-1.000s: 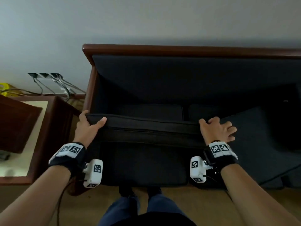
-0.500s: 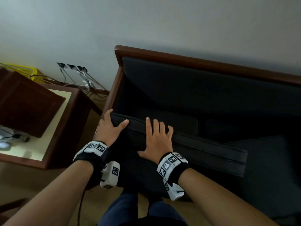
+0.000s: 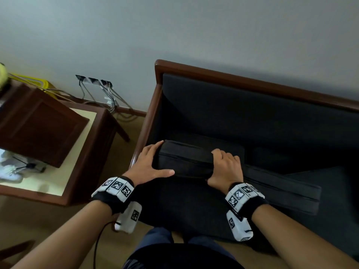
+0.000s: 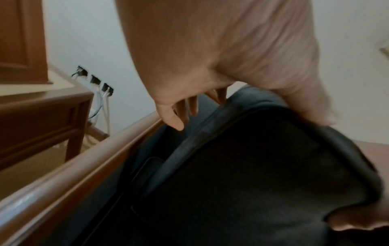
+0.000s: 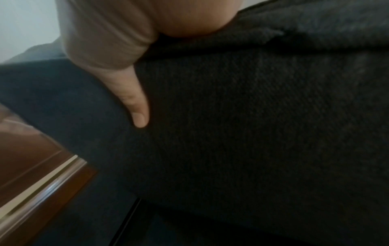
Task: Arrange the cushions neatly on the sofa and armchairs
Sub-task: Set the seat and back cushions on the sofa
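A long dark cushion stands on its edge on the seat of the wood-framed sofa, at its left end. My left hand holds the cushion's left corner, fingers behind it and thumb on the near face. My right hand grips the top edge near the middle, fingers curled over it. In the left wrist view the fingers hang beside the cushion near the sofa's arm rail. In the right wrist view my thumb presses the cushion's fabric.
A second dark cushion lies on the seat to the right. A wooden side table with a brown panel on it stands left of the sofa. Wall sockets with cables are behind it. My legs are at the sofa's front.
My right hand left the cushion's right end, lay flat near the middle, and now grips the top edge there. The left hand stays at the left corner. My view has swung left.
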A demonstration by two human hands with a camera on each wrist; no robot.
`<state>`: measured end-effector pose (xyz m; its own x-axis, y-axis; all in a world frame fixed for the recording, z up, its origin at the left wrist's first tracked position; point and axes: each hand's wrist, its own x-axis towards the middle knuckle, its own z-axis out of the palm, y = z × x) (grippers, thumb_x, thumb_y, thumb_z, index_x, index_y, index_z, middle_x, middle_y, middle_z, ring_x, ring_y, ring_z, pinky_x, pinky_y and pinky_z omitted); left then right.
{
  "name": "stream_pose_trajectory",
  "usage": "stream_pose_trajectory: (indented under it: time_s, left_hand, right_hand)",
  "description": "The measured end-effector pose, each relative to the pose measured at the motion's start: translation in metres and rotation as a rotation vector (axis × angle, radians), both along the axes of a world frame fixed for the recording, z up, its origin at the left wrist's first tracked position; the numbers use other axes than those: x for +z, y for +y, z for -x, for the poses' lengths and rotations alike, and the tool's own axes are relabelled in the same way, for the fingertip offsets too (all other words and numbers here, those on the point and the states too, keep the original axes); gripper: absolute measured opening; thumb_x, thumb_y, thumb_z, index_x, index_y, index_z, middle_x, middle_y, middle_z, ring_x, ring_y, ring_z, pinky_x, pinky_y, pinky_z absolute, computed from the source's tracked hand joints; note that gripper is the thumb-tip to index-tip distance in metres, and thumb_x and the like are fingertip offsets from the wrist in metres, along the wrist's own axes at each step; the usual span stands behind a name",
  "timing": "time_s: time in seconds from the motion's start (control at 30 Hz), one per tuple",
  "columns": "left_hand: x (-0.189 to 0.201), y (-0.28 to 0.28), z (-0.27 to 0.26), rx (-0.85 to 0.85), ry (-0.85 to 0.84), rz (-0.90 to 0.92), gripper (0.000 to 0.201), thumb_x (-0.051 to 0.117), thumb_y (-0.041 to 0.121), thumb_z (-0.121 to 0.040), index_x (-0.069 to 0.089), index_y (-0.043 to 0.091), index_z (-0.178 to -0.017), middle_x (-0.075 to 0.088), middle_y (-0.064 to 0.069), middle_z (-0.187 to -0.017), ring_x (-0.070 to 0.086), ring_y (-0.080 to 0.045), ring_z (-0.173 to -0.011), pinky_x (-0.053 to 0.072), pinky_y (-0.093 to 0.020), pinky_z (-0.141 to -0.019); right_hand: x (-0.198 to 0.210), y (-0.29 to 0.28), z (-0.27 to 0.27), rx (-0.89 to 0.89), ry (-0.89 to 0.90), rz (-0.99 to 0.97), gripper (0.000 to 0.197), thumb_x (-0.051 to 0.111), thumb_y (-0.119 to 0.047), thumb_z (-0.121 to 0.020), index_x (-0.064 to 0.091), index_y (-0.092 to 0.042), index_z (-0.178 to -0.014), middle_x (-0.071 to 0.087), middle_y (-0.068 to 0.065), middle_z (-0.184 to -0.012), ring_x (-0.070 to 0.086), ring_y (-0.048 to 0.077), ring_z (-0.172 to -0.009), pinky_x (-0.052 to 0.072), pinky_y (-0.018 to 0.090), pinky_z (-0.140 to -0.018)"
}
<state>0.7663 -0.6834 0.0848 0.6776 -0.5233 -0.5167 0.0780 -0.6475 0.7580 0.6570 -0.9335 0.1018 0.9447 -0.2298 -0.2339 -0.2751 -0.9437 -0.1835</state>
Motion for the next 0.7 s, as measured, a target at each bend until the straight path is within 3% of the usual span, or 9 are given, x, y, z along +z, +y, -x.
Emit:
stream_pose_trajectory:
  time_s: [0.07, 0.13, 0.23, 0.27, 0.33, 0.43, 0.5, 0.6, 0.7]
  left_hand:
    - [0.003, 0.002, -0.010, -0.141, -0.061, 0.011, 0.125, 0.073, 0.089, -0.035, 0.010, 0.060, -0.139, 0.014, 0.006, -0.158, 0.019, -0.020, -0.147, 0.027, -0.051, -0.119]
    - [0.009, -0.004, -0.020, -0.301, -0.162, -0.008, 0.129, 0.075, 0.086, -0.036, 0.001, 0.063, -0.139, 0.009, 0.010, -0.160, 0.012, -0.017, -0.149, 0.020, -0.049, -0.122]
    - [0.021, -0.018, -0.029, -0.437, -0.263, -0.022, 0.134, 0.082, 0.072, -0.038, -0.006, 0.064, -0.139, 0.010, 0.020, -0.155, 0.012, -0.008, -0.145, 0.016, -0.039, -0.121]
    - [0.028, -0.024, -0.030, -0.427, -0.285, -0.003, 0.132, 0.083, 0.068, -0.039, -0.004, 0.064, -0.139, 0.014, 0.022, -0.152, 0.016, -0.004, -0.142, 0.017, -0.035, -0.120]
    - [0.045, -0.035, -0.031, -0.334, -0.355, 0.073, 0.123, 0.083, 0.064, -0.039, 0.015, 0.055, -0.141, 0.031, 0.024, -0.144, 0.032, 0.000, -0.134, 0.027, -0.029, -0.115]
    - [0.083, -0.055, -0.038, -0.307, -0.582, 0.065, 0.114, 0.078, 0.071, -0.036, 0.045, 0.029, -0.137, 0.050, 0.020, -0.124, 0.056, -0.014, -0.116, 0.041, -0.028, -0.098]
    - [0.109, -0.065, -0.041, -0.339, -0.678, 0.047, 0.113, 0.077, 0.073, -0.034, 0.050, 0.025, -0.133, 0.058, 0.013, -0.120, 0.061, -0.021, -0.112, 0.045, -0.035, -0.095]
    - [0.138, -0.079, -0.039, -0.347, -0.779, 0.079, 0.112, 0.077, 0.070, -0.034, 0.051, 0.026, -0.134, 0.060, 0.007, -0.123, 0.058, -0.023, -0.113, 0.044, -0.042, -0.097]
    - [0.146, -0.095, -0.032, -0.431, -0.878, -0.040, 0.111, 0.071, 0.070, -0.034, 0.049, 0.028, -0.135, 0.061, 0.004, -0.125, 0.055, -0.025, -0.114, 0.038, -0.045, -0.097]
  right_hand:
    - [0.012, -0.014, 0.007, -0.011, -0.040, -0.043, 0.065, 0.085, -0.029, -0.046, 0.057, -0.009, -0.102, 0.064, 0.005, -0.083, 0.063, 0.030, -0.077, 0.045, 0.042, -0.077]
    - [0.031, -0.032, 0.011, -0.039, -0.072, -0.106, 0.070, 0.091, -0.031, -0.044, 0.058, -0.011, -0.102, 0.065, 0.004, -0.085, 0.062, 0.027, -0.077, 0.043, 0.038, -0.077]
    - [0.064, -0.060, 0.022, -0.089, -0.181, -0.244, 0.073, 0.097, -0.029, -0.040, 0.057, -0.016, -0.100, 0.059, -0.006, -0.085, 0.053, 0.015, -0.076, 0.038, 0.030, -0.074]
    - [0.073, -0.067, 0.026, -0.094, -0.231, -0.292, 0.074, 0.098, -0.028, -0.038, 0.055, -0.019, -0.098, 0.057, -0.010, -0.084, 0.053, 0.012, -0.076, 0.038, 0.028, -0.072]
    - [0.086, -0.075, 0.033, -0.107, -0.324, -0.393, 0.079, 0.101, -0.027, -0.034, 0.052, -0.025, -0.097, 0.058, -0.014, -0.086, 0.057, 0.009, -0.079, 0.042, 0.025, -0.069]
    - [0.088, -0.090, 0.039, -0.138, -0.444, -0.465, 0.086, 0.102, -0.025, -0.029, 0.052, -0.025, -0.099, 0.061, -0.010, -0.092, 0.062, 0.016, -0.087, 0.051, 0.033, -0.076]
    - [0.084, -0.099, 0.045, -0.170, -0.545, -0.544, 0.091, 0.102, -0.028, -0.026, 0.053, -0.032, -0.103, 0.062, -0.010, -0.096, 0.063, 0.012, -0.090, 0.054, 0.032, -0.080]
    - [0.073, -0.106, 0.057, -0.240, -0.663, -0.649, 0.094, 0.092, -0.040, -0.027, 0.047, -0.055, -0.108, 0.062, -0.014, -0.104, 0.063, 0.001, -0.093, 0.053, 0.019, -0.079]
    - [0.049, -0.100, 0.068, -0.341, -0.604, -0.700, 0.106, 0.091, -0.026, -0.028, 0.041, -0.054, -0.117, 0.062, -0.008, -0.112, 0.063, 0.017, -0.104, 0.053, 0.031, -0.086]
